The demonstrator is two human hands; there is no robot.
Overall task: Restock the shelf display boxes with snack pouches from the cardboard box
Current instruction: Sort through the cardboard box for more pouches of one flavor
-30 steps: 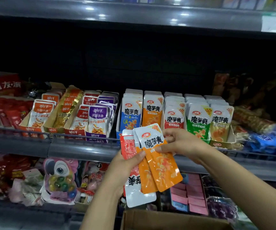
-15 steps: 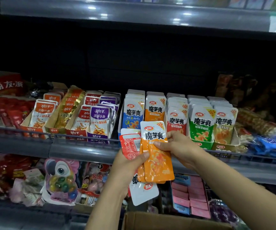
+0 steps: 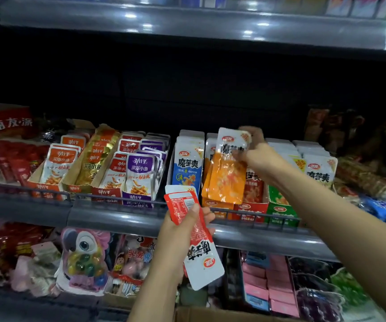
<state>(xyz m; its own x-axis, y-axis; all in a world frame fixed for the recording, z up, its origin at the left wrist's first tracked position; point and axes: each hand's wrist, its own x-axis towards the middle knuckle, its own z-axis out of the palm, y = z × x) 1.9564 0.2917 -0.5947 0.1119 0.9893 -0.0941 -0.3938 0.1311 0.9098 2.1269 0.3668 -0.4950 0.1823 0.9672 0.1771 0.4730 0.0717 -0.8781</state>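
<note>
Left hand (image 3: 182, 231): low in the middle of the frame, the red pouches (image 3: 194, 238) were gripped, one upside down.
Orange pouches (image 3: 228, 173): moved up since the earlier frame, out of the left hand's stack, to the orange display box (image 3: 215, 204) at middle right.
Right hand (image 3: 254, 156): the orange pouches were pinched by their top, blurred.
Meaning: the orange row was likely being filled; red was left.
Cardboard box (image 3: 222, 316): at the bottom edge.

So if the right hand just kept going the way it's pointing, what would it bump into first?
Most likely the row of orange pouches standing in the orange display box. The right hand carries its orange pouches toward that slot, though blur makes depth uncertain.
</note>
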